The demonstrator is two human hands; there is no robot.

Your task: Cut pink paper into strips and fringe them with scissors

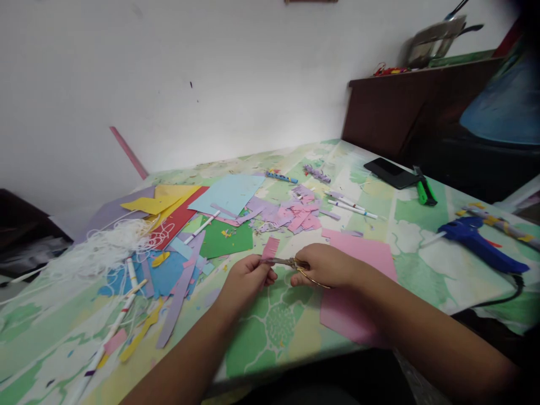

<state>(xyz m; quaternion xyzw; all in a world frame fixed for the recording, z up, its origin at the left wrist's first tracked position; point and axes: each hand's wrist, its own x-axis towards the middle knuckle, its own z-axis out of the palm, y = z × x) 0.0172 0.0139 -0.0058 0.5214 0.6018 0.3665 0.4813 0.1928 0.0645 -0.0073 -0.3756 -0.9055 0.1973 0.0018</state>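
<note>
A small pink paper strip (270,248), its one edge cut into a fringe, is pinched in the fingers of my left hand (248,275). My right hand (324,265) is closed round a pair of scissors (291,262), whose blades reach left to the strip near my left fingertips. Whether the blades are parted cannot be made out. Under my right forearm lies a larger sheet of pink paper (350,320). Just beyond the hands is a heap of pink and purple paper scraps (301,214).
White string (122,247) lies tangled at left among coloured sheets, including light blue paper (228,194). At right are a blue glue gun (485,244), a green utility knife (425,191) and a black phone (391,172). White sticks (352,208) rest beyond the pink sheet.
</note>
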